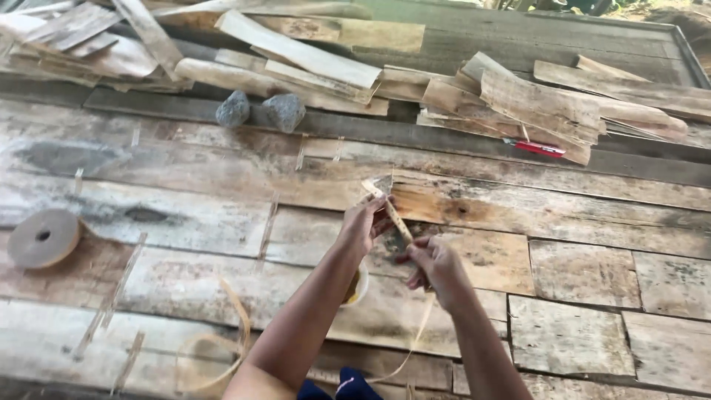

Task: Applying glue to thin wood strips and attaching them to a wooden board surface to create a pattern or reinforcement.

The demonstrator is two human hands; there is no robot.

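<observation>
My left hand (363, 224) and my right hand (437, 268) are close together over the weathered plank floor (222, 192), both gripping a thin pale bamboo strip (386, 206). The strip's upper end points up and left above my left hand. A long thin sliver (415, 337) trails down from my right hand toward my lap. A small round cup-like object (358, 290) shows under my left forearm, partly hidden.
A flat round roll (43, 238) lies at the left. Two grey stones (259, 111) sit near the back beam. Piles of split bark or wood sheets (518, 100) lie along the back, with a red tool (539, 149) by them. A curled strip loop (222, 348) and several thin slivers lie on the planks.
</observation>
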